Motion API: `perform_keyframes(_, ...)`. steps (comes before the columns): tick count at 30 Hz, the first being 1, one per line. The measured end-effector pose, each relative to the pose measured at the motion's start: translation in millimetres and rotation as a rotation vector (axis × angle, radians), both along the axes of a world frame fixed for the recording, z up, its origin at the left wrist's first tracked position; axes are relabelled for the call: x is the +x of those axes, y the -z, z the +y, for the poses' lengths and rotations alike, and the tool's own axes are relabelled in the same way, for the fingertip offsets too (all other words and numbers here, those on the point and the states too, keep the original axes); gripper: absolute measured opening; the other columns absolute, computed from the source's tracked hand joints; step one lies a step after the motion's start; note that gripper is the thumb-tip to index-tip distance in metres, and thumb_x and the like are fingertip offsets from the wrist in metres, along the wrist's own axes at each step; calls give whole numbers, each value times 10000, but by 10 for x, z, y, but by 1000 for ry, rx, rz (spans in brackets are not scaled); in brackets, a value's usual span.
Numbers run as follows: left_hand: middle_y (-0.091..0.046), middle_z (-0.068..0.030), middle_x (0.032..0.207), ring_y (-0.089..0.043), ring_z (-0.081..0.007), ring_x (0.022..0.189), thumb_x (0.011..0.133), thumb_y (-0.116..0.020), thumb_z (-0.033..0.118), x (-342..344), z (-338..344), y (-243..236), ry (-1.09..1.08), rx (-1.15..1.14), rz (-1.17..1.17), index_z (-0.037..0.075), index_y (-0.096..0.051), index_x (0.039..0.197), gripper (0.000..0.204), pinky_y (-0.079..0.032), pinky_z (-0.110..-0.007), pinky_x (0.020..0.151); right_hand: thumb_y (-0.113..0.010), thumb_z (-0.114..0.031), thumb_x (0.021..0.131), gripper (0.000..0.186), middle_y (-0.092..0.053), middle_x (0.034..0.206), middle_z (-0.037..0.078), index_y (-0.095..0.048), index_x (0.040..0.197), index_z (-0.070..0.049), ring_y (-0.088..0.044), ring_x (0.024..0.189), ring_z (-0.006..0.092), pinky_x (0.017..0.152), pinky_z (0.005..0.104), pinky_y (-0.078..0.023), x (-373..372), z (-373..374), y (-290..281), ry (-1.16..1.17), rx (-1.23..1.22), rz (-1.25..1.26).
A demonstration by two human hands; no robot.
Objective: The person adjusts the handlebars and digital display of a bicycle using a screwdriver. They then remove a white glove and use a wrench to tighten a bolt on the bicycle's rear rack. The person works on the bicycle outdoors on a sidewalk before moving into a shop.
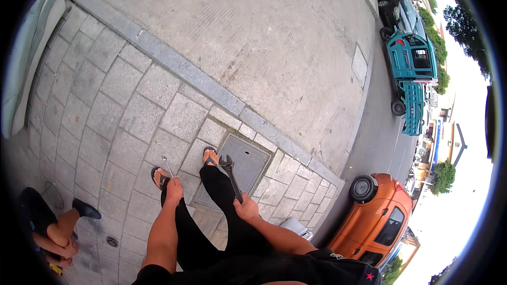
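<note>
My left hand (174, 192) is closed around the lower end of a thin silvery metal tool (168, 167). Its small head points up and forward; whether it is a spanner or a screwdriver I cannot tell. My right hand (246, 209) grips the handle of a dark adjustable wrench (232, 179), with the jaws at the far end, away from me. Both tools are held in the air over the paving, in front of my legs. Beneath them are my feet in flip-flops, the right foot (210, 156) beside a grey access cover (251, 161).
Paving slabs (121, 126) meet a stone kerb (185, 68) and a concrete strip. Another person (55, 232) sits or crouches at lower left. A pale grey vehicle body (37, 58) stands far left. On the right are an orange car (377, 216), a teal cargo vehicle (409, 68) and a silvery case-like object (297, 227).
</note>
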State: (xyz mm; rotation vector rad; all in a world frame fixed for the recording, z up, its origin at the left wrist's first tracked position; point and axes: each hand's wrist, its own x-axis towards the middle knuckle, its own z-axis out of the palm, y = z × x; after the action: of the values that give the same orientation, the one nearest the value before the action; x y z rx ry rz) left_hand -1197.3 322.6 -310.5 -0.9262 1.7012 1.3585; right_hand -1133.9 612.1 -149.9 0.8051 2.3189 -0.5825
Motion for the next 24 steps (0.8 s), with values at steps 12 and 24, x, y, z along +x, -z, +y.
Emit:
perform_keyframes(12,-648,-111,979,-673,-341,931,1135,-363,475,101,505,-2439,290,1144,-525,140,-539,1034,392,-560,-553,868,-489,-237,1025,318,-644,654,103,-641,899,12,-620,509,185,462,343,-459,413,-1003,-1531,834,-742,204)
perform_keyframes(24,-542,-71,785,-582,-192,559,1113,-471,348,979,1214,-3208,1349,389,7,41,-581,927,375,-544,-375,537,-640,-500,970,514,-709,815,77,-724,1055,0,-675,601,174,508,328,-548,2370,-842,-2117,1184,-758,520)
